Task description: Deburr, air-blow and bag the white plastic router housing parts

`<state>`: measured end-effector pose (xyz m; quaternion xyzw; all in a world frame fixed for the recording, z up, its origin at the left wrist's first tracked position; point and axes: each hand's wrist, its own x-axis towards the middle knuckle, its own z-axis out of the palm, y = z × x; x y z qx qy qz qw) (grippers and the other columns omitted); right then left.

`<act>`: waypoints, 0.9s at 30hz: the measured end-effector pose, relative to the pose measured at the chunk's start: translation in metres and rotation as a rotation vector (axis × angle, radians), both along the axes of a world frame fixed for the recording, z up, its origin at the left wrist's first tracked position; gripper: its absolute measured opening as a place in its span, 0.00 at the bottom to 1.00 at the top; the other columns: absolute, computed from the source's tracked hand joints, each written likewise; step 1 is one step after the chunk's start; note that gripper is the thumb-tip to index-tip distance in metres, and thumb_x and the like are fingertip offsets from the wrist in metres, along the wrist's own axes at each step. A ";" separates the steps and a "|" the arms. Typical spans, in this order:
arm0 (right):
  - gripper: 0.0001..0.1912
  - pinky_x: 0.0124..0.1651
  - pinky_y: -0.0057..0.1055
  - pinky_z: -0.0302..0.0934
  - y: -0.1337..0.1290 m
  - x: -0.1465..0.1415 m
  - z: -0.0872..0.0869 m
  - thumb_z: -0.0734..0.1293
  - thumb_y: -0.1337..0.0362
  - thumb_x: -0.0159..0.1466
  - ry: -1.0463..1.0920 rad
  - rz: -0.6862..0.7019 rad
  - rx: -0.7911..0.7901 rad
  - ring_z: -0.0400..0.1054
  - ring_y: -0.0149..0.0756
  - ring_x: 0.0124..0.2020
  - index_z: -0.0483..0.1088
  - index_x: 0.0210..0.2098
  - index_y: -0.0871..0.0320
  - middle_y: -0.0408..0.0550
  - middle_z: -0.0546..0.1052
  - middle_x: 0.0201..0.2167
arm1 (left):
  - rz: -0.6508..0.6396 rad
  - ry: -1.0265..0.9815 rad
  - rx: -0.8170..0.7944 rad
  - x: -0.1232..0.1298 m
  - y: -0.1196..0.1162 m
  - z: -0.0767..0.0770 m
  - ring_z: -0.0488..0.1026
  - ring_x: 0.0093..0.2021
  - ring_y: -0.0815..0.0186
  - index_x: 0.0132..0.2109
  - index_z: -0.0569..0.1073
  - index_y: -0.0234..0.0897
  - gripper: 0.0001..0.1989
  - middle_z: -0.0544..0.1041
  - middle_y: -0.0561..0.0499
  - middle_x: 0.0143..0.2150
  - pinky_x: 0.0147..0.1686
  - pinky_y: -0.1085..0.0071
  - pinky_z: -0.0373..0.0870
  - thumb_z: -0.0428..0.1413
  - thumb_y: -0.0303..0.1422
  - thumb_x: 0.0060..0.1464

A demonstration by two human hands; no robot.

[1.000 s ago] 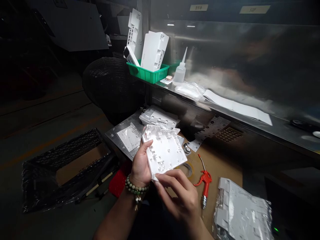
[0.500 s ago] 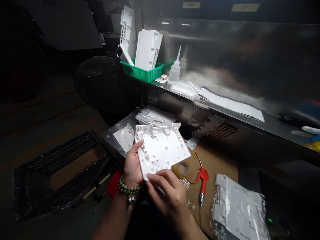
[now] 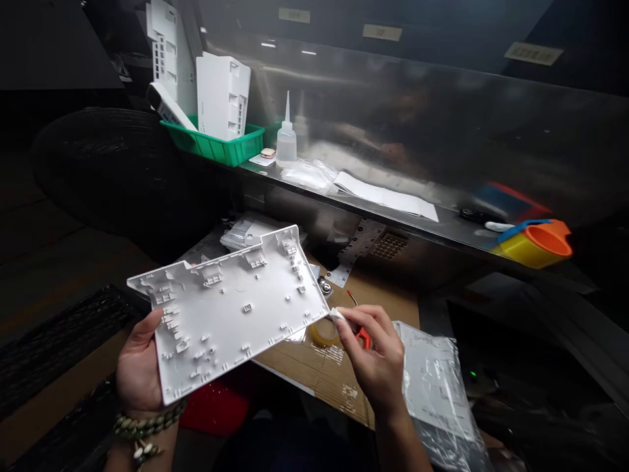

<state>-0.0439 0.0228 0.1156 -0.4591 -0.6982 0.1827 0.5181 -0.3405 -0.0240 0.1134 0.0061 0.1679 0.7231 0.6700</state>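
Observation:
My left hand (image 3: 139,370), with a beaded bracelet at the wrist, grips a white plastic housing panel (image 3: 268,298) by its left edge. The panel is tilted, its inner side with small clips and ribs facing up. At the panel's right corner, my right hand (image 3: 378,357) pinches a small white piece (image 3: 336,314), perhaps a folded wipe, between thumb and fingertips. The piece is close to the corner; whether it touches cannot be made out. Behind the right fingers, a red air blow gun (image 3: 363,337) is partly hidden. A roll of tape (image 3: 324,333) lies below the corner.
On the metal shelf (image 3: 304,190) stand a green bin (image 3: 216,147) with white housings, a squeeze bottle (image 3: 286,141), folded paper (image 3: 386,196) and a yellow-orange holder (image 3: 535,242). A bagged panel (image 3: 435,380) lies right on the cardboard (image 3: 314,373); more bagged parts (image 3: 246,229) lie behind.
The view has swung right. The panel has turned in my left hand and is nearer the camera. My right hand has moved from the panel's lower left corner to its right corner.

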 end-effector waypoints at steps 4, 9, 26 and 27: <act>0.08 0.35 0.31 0.67 -0.002 -0.006 -0.002 0.68 0.68 0.68 -0.017 0.022 0.004 0.70 0.33 0.33 0.78 0.45 0.53 0.46 0.74 0.37 | -0.029 0.026 0.005 0.003 -0.002 -0.006 0.58 0.71 0.53 0.70 0.50 0.71 0.28 0.72 0.67 0.64 0.69 0.50 0.49 0.46 0.46 0.67; 0.07 0.36 0.30 0.67 0.003 0.000 -0.010 0.69 0.67 0.68 -0.080 0.074 0.011 0.70 0.33 0.34 0.78 0.44 0.54 0.46 0.75 0.37 | -0.048 0.003 0.064 0.002 -0.001 -0.007 0.57 0.71 0.53 0.71 0.52 0.68 0.28 0.70 0.64 0.66 0.69 0.49 0.50 0.44 0.42 0.67; 0.08 0.39 0.33 0.68 0.061 -0.025 0.023 0.67 0.63 0.69 0.077 -0.076 0.091 0.69 0.33 0.33 0.80 0.41 0.55 0.47 0.75 0.35 | -0.219 0.039 0.127 0.018 -0.015 -0.026 0.56 0.71 0.55 0.71 0.42 0.73 0.34 0.65 0.68 0.68 0.71 0.47 0.48 0.44 0.36 0.65; 0.08 0.39 0.33 0.67 0.062 -0.024 0.019 0.67 0.63 0.69 0.087 -0.089 0.091 0.69 0.33 0.34 0.80 0.41 0.55 0.47 0.75 0.35 | -0.197 0.029 0.135 0.019 -0.015 -0.028 0.57 0.71 0.54 0.71 0.44 0.72 0.32 0.65 0.65 0.69 0.71 0.47 0.48 0.43 0.36 0.66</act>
